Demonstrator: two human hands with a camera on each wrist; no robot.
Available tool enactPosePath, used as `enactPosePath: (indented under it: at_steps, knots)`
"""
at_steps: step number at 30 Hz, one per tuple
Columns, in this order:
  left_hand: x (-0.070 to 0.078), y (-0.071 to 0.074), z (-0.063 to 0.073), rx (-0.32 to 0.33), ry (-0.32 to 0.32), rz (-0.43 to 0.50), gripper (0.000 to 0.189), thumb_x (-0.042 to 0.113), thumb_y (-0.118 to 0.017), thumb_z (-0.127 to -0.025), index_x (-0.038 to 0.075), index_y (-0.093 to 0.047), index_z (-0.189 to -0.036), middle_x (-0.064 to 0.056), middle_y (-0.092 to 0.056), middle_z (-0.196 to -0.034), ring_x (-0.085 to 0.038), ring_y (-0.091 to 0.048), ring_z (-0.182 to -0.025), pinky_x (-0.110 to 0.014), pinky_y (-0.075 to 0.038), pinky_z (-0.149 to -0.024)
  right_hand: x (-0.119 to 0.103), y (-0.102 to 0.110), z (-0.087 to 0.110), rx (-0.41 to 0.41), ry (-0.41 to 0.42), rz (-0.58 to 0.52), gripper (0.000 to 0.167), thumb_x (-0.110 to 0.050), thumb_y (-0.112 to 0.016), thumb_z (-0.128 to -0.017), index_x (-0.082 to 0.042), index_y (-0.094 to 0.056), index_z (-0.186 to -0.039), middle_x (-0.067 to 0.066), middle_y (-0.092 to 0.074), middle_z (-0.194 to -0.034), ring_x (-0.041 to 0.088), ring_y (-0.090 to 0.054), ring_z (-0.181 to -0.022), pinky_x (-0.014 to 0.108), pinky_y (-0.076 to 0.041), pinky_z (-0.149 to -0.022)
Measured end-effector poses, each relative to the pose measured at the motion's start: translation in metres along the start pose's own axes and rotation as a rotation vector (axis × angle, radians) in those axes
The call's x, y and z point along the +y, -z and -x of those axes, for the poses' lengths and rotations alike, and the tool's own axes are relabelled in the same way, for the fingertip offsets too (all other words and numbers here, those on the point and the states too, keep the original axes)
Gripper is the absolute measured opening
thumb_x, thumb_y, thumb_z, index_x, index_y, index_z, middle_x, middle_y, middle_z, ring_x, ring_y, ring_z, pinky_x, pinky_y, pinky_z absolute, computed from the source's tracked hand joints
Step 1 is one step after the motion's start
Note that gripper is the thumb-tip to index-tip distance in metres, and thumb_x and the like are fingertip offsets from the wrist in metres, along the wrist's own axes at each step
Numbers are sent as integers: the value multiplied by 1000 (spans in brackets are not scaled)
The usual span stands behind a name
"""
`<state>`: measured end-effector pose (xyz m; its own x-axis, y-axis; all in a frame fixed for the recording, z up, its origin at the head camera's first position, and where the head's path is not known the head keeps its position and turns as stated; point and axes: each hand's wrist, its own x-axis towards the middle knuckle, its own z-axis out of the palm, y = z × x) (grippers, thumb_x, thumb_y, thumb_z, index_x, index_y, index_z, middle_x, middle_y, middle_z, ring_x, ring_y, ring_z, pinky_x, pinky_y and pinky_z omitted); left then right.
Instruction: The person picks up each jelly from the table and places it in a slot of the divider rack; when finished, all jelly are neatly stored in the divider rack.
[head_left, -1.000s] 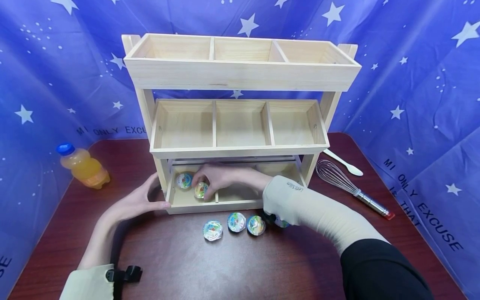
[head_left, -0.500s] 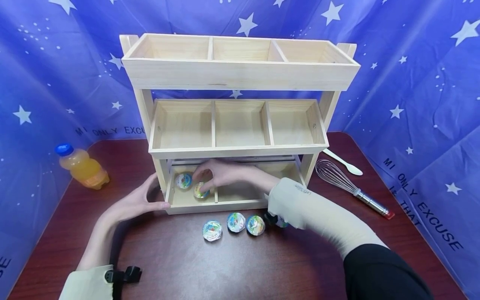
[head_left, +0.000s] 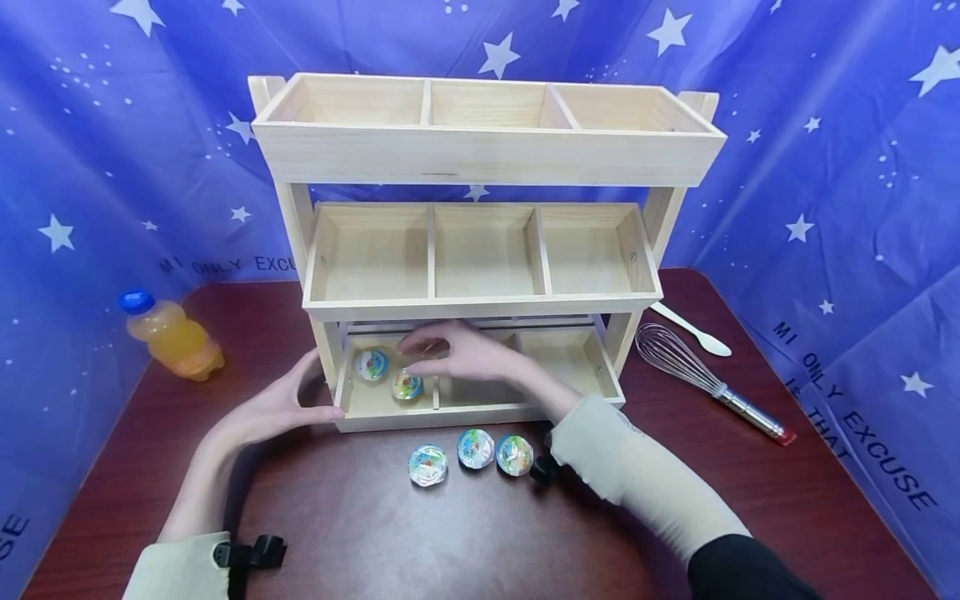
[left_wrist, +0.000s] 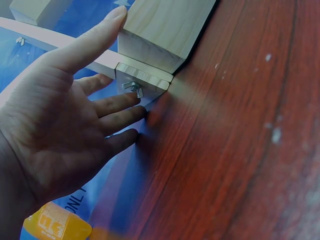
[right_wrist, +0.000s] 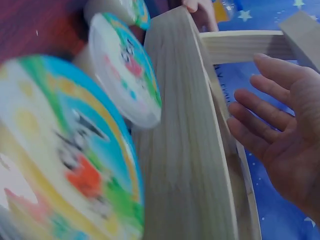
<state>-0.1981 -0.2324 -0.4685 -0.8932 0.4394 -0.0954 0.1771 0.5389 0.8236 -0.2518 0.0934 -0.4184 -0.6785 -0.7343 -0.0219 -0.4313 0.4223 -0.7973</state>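
Note:
My right hand (head_left: 476, 354) hovers over the bottom tray (head_left: 480, 414) of a pale wooden rack, fingers relaxed and apart, holding nothing. Just by its fingertips, a small jelly cup (head_left: 407, 385) with a printed lid lies in the left compartment. A second jelly cup (head_left: 371, 364) lies behind and left of it. In the right wrist view the right palm (right_wrist: 290, 135) shows bare. At the rack's left front corner, my left hand (head_left: 277, 406) rests its thumb on the tray's end. Its other fingers (left_wrist: 122, 120) extend loosely beside the rack's wooden leg.
Three more jelly cups (head_left: 427, 466) lie in front of the rack on the dark red table (head_left: 375, 533). An orange drink bottle (head_left: 180, 337) stands at the left. To the right lie a whisk (head_left: 712, 383) and a white spoon (head_left: 693, 331). Overhead juts the middle tray (head_left: 480, 307).
My right hand has let go of the front jelly cup in the left compartment and drawn up and to the right, fingers spreading. The left hand has stayed at the rack's corner.

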Motion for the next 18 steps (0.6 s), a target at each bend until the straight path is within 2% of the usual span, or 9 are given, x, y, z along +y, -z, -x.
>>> enactPosePath:
  at_steps: [6, 14, 18]
  knots:
    - [-1, 1, 0, -3, 6, 5, 109, 32, -84, -85, 16, -13, -165, -19, -25, -169, -40, -22, -155, -70, -23, -122, -7, -7, 14, 71, 40, -31, 44, -25, -75, -95, -8, -66, -134, 6, -71, -134, 18, -65, -126, 35, -52, -109]
    - [-1, 1, -1, -6, 6, 4, 110, 32, -85, -85, 16, -12, -165, -19, -23, -170, -41, -21, -156, -70, -23, -121, -13, -18, 30, 99, 131, -90, 42, -23, -76, -94, -9, -67, -133, 11, -72, -130, 21, -69, -121, 35, -56, -105]
    - [-1, 1, -1, -4, 2, -3, 110, 32, -85, -84, 16, -12, -165, -18, -24, -170, -40, -22, -156, -69, -23, -122, -14, -23, 37, 92, 169, -121, 40, -18, -77, -93, -8, -67, -131, 12, -74, -125, 26, -70, -117, 41, -58, -103]
